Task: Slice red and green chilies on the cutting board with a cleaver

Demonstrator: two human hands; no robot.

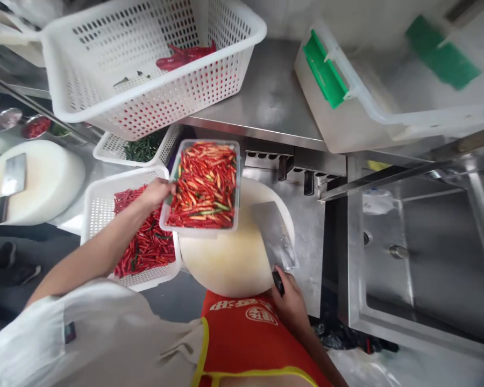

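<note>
My left hand [158,192] grips the left rim of a clear plastic container [237,188], held tilted over the far left part of a round white chopping board [234,263]. Red chili peppers [204,185], some showing orange and a few green, fill it. In my right hand [290,295] is the black handle of a cleaver [272,231]. Its wide blade lies over the board's right edge. Left of the board, a white basket [99,207] holds many whole red chilies [153,247], partly hidden by my left forearm.
A big white basket [145,97] with a few red peppers [185,56] stands on the steel shelf [272,99]. Right of it is a plastic bin [347,118]. Green chilies [143,148] sit behind. Another board [56,177] with a cleaver [14,174] is at left, a sink [435,247] at right.
</note>
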